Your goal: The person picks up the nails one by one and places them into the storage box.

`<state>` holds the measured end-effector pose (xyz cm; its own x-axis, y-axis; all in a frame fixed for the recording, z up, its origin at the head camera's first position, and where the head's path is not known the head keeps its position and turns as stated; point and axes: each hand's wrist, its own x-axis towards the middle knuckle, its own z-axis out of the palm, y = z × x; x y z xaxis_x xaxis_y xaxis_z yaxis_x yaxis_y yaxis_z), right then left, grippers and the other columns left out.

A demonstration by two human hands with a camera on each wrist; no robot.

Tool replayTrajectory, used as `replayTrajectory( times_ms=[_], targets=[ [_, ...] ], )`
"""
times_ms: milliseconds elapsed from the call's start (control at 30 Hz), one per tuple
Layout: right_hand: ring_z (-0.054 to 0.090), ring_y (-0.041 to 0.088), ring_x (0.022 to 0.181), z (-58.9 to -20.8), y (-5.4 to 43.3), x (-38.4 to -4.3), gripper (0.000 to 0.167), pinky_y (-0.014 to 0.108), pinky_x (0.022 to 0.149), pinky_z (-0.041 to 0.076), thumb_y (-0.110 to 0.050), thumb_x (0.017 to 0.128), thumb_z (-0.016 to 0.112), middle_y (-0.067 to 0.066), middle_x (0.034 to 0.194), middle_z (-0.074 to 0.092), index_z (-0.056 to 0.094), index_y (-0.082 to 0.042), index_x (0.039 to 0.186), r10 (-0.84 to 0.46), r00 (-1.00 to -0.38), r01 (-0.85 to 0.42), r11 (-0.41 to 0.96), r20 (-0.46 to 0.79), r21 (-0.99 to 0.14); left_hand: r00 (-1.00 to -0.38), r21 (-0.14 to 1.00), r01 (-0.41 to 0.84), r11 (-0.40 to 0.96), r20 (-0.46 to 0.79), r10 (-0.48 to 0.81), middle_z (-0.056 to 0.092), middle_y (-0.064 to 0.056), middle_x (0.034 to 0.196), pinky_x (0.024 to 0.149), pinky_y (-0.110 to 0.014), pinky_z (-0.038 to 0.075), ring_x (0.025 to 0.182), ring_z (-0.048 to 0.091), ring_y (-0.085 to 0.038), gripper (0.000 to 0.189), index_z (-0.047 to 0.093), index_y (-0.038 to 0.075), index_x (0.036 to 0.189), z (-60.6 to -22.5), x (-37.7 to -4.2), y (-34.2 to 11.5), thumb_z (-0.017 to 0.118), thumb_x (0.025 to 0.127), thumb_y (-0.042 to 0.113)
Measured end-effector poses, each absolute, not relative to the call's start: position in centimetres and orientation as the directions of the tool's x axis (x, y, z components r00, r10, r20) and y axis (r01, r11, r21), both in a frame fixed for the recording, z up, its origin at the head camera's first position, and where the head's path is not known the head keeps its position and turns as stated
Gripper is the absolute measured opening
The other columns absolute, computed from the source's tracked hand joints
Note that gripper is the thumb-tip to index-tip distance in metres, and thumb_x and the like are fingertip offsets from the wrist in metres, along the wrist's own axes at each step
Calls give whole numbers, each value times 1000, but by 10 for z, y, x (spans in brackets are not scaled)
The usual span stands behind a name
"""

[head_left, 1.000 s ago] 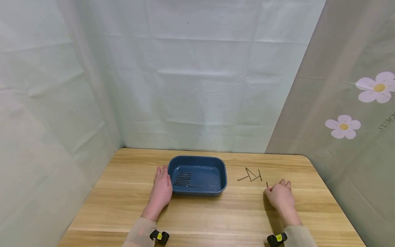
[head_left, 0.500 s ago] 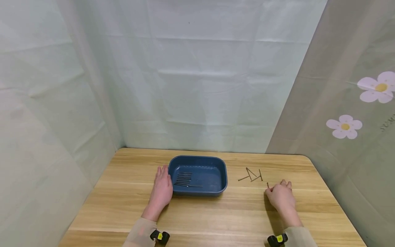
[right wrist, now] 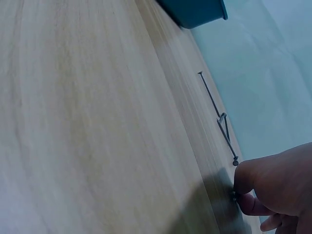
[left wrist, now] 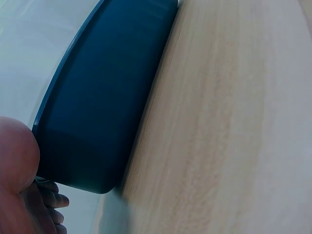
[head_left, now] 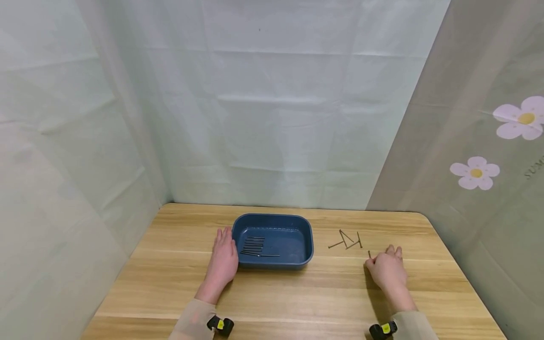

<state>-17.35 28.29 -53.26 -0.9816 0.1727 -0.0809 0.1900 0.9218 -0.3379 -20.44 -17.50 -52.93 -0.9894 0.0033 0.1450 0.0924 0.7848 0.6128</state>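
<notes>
My left hand [head_left: 224, 257] lies with straight fingers along the left wall of a blue rectangular tray [head_left: 308, 236]. In the left wrist view, the thumb comes up to the rim of the tray [left wrist: 105, 97]. Inside the tray, several dark nails [head_left: 253, 244] lie in a row at the left, and one points toward the middle. On the right, my right hand [head_left: 386, 269] pinches a nail [head_left: 369, 253] between thumb and index finger, close over the table. The nail is mostly hidden by the fingers. Beyond it lie several loose nails [head_left: 346, 239], some crossing each other.
Both hands work over a wooden table [head_left: 293, 297] with rounded back corners. Pale fabric [head_left: 272, 141] hangs behind it and along the sides, with printed flowers [head_left: 476, 173] at the right. The tray stands left of the loose nails.
</notes>
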Motion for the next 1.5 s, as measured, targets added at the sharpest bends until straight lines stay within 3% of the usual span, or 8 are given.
replayTrajectory(
  times_ms=[200, 367, 733, 1067, 1500],
  targets=[
    [9, 70, 149, -535, 283, -173, 40, 70, 125, 16, -19, 97, 56, 55, 156, 19, 65, -4, 62, 159, -986, 169, 928, -58, -331, -990, 620, 93, 779, 143, 4, 30, -35, 167, 128, -63, 15, 159, 15, -51, 52, 31, -19, 158, -530, -204, -175, 35, 114, 8],
    [9, 73, 148, -538, 284, -170, 38, 70, 125, 12, -18, 97, 58, 56, 155, 20, 61, -7, 61, 123, -992, 121, 934, -16, -336, -989, 623, 92, 776, 150, -3, 31, -36, 166, 128, -63, 15, 159, 15, -52, 52, 32, -19, 157, -530, -205, -176, 36, 114, 8],
    [14, 75, 145, -537, 284, -168, 29, 72, 123, 16, -10, 92, 59, 55, 153, 27, 52, -8, 64, 68, -991, 20, 926, 116, -378, -990, 621, 86, 779, 143, -5, 30, -36, 166, 128, -63, 14, 159, 14, -52, 52, 31, -19, 158, -530, -204, -176, 36, 114, 8],
    [16, 70, 149, -533, 279, -168, 24, 72, 121, 22, -12, 96, 65, 50, 158, 27, 59, -9, 73, 24, -989, -38, 914, 147, -405, -989, 613, 92, 784, 149, 0, 32, -37, 165, 128, -64, 16, 158, 16, -53, 51, 33, -20, 156, -529, -204, -175, 36, 114, 7],
    [22, 65, 151, -527, 260, -174, 14, 71, 119, 28, -7, 97, 72, 41, 162, 32, 66, -9, 83, -117, -952, -224, 897, 284, -381, -986, 618, 97, 780, 165, -8, 33, -37, 164, 127, -64, 17, 158, 17, -53, 50, 35, -21, 155, -528, -203, -175, 37, 113, 7]
  ],
)
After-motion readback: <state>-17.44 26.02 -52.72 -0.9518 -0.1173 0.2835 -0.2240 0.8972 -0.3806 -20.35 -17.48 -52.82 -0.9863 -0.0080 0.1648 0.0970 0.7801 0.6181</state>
